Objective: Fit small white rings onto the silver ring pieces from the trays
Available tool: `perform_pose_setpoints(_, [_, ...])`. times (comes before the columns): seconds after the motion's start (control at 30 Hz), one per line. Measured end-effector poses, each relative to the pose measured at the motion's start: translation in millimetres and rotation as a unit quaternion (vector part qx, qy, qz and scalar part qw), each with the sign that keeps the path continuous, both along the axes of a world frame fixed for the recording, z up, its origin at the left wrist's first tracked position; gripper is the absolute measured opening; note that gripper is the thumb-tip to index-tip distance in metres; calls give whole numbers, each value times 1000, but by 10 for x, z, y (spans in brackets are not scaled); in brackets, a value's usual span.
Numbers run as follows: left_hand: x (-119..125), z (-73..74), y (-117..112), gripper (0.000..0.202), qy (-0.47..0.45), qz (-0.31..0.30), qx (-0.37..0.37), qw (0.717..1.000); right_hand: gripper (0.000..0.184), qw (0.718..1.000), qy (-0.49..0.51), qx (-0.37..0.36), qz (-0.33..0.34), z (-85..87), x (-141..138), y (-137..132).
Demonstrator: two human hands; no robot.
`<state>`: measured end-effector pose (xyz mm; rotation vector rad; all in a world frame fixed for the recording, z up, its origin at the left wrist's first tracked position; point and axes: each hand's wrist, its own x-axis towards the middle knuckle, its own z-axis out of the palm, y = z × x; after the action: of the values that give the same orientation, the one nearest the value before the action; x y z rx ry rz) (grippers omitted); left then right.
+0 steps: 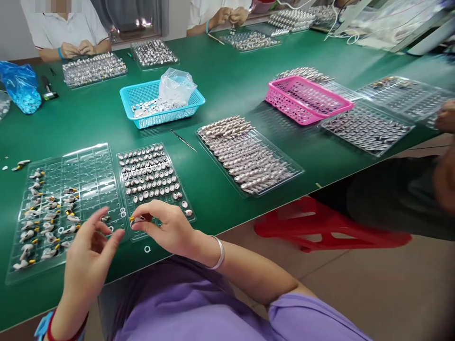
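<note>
In the head view my right hand [170,227] pinches a small white earbud part [138,219] with a yellow end, over the near edge of a clear tray [137,237] with rows of small white shells. My left hand [87,253] is raised to its left, thumb and fingers apart, nothing visible between them. Beneath it lies a larger clear tray [95,170], whose left columns hold several white earbud pieces [50,227] with yellow tips. A small white ring [147,249] lies on the green table in front of my right hand.
Beyond are a blue basket [159,116] with a plastic bag, tweezers [183,140], a tray of stacked white stems [249,161] and a pink basket [302,113]. A red stool [309,222] stands at right. Co-workers sit across the table and at the right.
</note>
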<state>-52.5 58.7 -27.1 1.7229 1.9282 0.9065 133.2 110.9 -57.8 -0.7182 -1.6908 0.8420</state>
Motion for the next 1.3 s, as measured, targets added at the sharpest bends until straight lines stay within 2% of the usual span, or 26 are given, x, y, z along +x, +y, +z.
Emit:
perform_pose_setpoints(0.1, [180, -23, -105, 17, 21, -80, 72, 994, 8, 999, 7, -36, 8, 18, 31, -80])
perform_pose_setpoints(0.2, [303, -45, -159, 4, 51, -100, 138, 984, 6, 999, -16, -37, 36, 53, 92, -138])
perform_pose_setpoints(0.33, [346, -65, -168, 3, 60, -103, 143, 983, 9, 996, -69, -14, 54, 66, 181, -174])
perform_pose_setpoints(0.67, [365, -86, -198, 12, -13, -87, 42, 995, 10, 994, -87, 50, 31, 14, 218, -232])
perform_pose_setpoints(0.87, [368, -64, -199, 13, -58, -113, -7, 992, 9, 990, -101, 96, 5, 23, 245, -255])
perform_pose_setpoints(1.0, [410, -63, -200, 9, -34, -109, 29, 993, 11, 983, -142, 118, 9, 48, 282, -275])
perform_pose_setpoints(1.2, [462, -55, -230, 2, 85, -102, 135, 982, 15, 962, -231, 146, -5, 39, 311, -289])
perform_pose_setpoints(1.3, [485, -67, -250, 5, 110, -113, 166, 973, 16, 965, -222, 138, -8, 7, 297, -287])
